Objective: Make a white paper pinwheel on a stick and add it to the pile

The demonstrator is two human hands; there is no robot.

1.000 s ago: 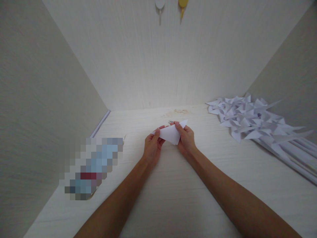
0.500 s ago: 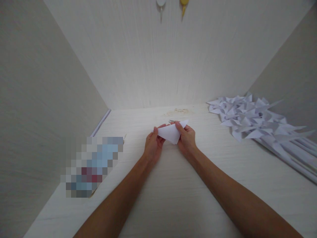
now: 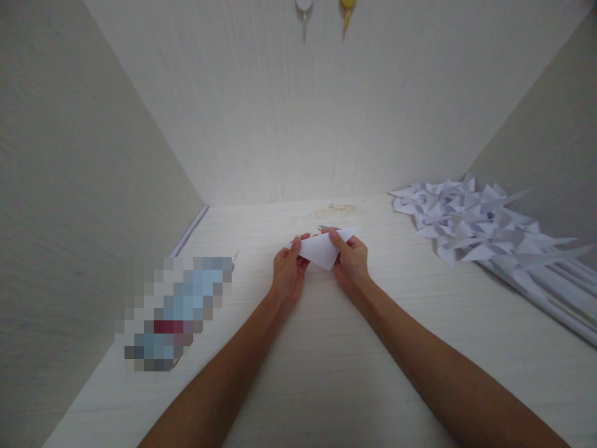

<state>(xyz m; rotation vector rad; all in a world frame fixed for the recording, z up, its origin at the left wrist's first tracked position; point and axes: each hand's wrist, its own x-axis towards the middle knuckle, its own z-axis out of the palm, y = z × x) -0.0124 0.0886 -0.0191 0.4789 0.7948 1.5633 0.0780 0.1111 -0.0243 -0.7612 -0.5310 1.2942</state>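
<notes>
A folded piece of white paper [image 3: 319, 251], roughly triangular with a corner pointing toward me, is held between both hands above the pale tabletop. My left hand [image 3: 286, 266] pinches its left end, thumb on top and fingers underneath. On the other side, my right hand [image 3: 351, 256] grips it with the thumb pressed on the upper face; a pointed tip sticks out past that thumb. Just behind the paper a small grey pointed metal thing [image 3: 323, 228] shows, its rest hidden by the hands and paper.
Many folded white paper pieces [image 3: 466, 218] and long rolled paper tubes [image 3: 555, 298] lie along the right wall. A single paper tube [image 3: 190, 231] rests against the left wall. At left sits a pixelated blue item [image 3: 186, 305]. White [image 3: 304, 6] and yellow [image 3: 347, 5] hooks hang on the back wall.
The left thumb has slid slightly rightward over the paper's left end. The right hand has barely moved.
</notes>
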